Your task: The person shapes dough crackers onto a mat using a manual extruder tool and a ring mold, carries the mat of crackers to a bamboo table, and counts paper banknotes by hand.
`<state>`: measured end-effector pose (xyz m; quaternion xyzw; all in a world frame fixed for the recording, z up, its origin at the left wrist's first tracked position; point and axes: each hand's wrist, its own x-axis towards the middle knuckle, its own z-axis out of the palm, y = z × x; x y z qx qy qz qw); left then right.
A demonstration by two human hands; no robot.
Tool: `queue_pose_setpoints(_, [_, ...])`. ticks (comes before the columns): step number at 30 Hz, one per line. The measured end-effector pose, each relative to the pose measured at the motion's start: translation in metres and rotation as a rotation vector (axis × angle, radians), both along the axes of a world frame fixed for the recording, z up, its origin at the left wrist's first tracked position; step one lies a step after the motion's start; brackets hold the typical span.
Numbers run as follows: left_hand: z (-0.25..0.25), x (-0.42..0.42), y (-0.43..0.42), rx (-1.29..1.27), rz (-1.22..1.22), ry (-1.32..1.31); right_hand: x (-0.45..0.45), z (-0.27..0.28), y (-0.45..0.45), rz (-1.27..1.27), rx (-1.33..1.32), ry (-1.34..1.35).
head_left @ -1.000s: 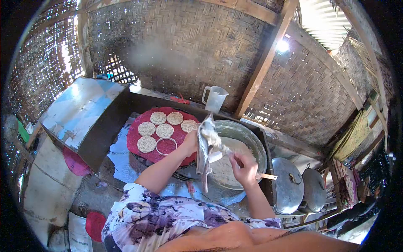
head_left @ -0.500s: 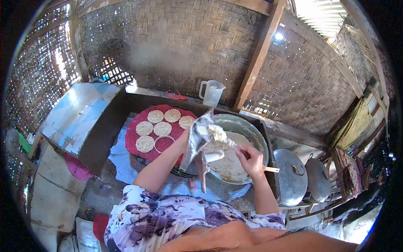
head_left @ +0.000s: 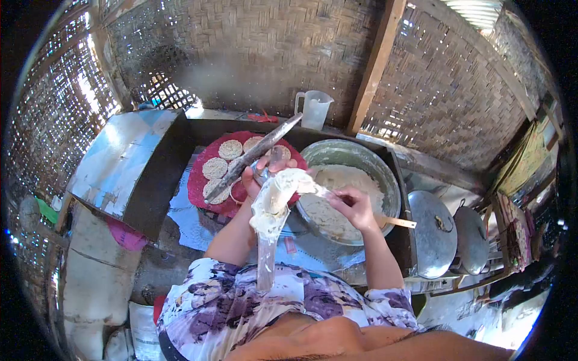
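My left hand (head_left: 262,174) is wrapped round a two-armed pressing tool. Its grey arm (head_left: 253,155) slants over the red round sheet, while a paler arm (head_left: 266,265) points down toward my body. Pale dough (head_left: 289,179) coats the tool's open cylinder. My right hand (head_left: 355,207) grips a small, dough-smeared utensil (head_left: 325,192) that meets the dough at the tool's rim. Below and beyond my right hand is a big metal basin (head_left: 394,180) of pale dough (head_left: 346,180). Lacy dough rounds (head_left: 215,168) lie on the red sheet (head_left: 195,180), partly hidden by the tool and hand.
A clear plastic jug (head_left: 315,111) stands behind the basin. Two lidded metal pots (head_left: 430,234) are on the right. A wooden handle (head_left: 397,222) juts over the basin's right rim. At the left stands a blue-and-white box (head_left: 129,156), with woven walls (head_left: 259,54) behind.
The tool has turned and spread: its grey arm now points up over the red sheet and its dough-filled cylinder faces me. My right hand's utensil still touches the dough. The view has shifted slightly.
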<state>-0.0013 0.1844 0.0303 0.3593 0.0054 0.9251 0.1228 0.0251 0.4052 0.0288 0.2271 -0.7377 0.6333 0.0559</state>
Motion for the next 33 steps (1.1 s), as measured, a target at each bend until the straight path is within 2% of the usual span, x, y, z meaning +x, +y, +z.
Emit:
queue_pose_setpoints(3, [0.001, 0.018, 0.004, -0.099, -0.010, -0.040, 0.005, 0.032, -0.017, -0.042, 0.312, 0.251])
queue_pose_setpoints(7, [-0.007, 0.026, 0.001, -0.048, -0.044, -0.008, 0.013, 0.036, -0.009, 0.012, 0.369, 0.382])
queue_pose_setpoints(10, [-0.011, 0.022, -0.006, -0.002, -0.034, 0.034, 0.031, 0.028, 0.001, 0.021, 0.396, 0.368])
queue_pose_setpoints(13, [-0.011, 0.014, -0.014, 0.001, 0.007, 0.083, 0.045, 0.001, 0.008, 0.019, 0.262, 0.186])
queue_pose_setpoints(14, [-0.008, 0.012, -0.017, -0.011, 0.022, 0.094, 0.052, 0.003, 0.009, 0.002, 0.318, 0.248])
queue_pose_setpoints(16, [-0.004, 0.008, -0.019, 0.001, 0.052, 0.061, 0.059, -0.005, 0.012, -0.006, 0.296, 0.195])
queue_pose_setpoints(19, [0.008, -0.005, -0.033, -0.160, 0.258, 0.081, 0.067, -0.006, 0.018, -0.037, 0.257, 0.089])
queue_pose_setpoints(23, [0.039, -0.014, -0.042, -0.455, 0.716, 0.175, 0.067, -0.007, 0.030, -0.091, 0.162, -0.152])
queue_pose_setpoints(24, [0.041, -0.018, -0.042, -0.453, 0.825, 0.217, 0.068, -0.005, 0.032, -0.103, 0.151, -0.235])
queue_pose_setpoints(28, [0.062, -0.008, -0.031, -0.672, 1.225, 0.335, 0.063, -0.007, 0.030, -0.152, 0.035, -0.256])
queue_pose_setpoints(29, [0.070, -0.002, -0.025, -0.716, 1.391, 0.470, 0.061, -0.010, 0.029, -0.168, 0.020, -0.245])
queue_pose_setpoints(33, [0.053, -0.004, -0.020, -0.676, 0.847, 0.012, 0.061, -0.007, 0.020, -0.221, -0.048, -0.292])
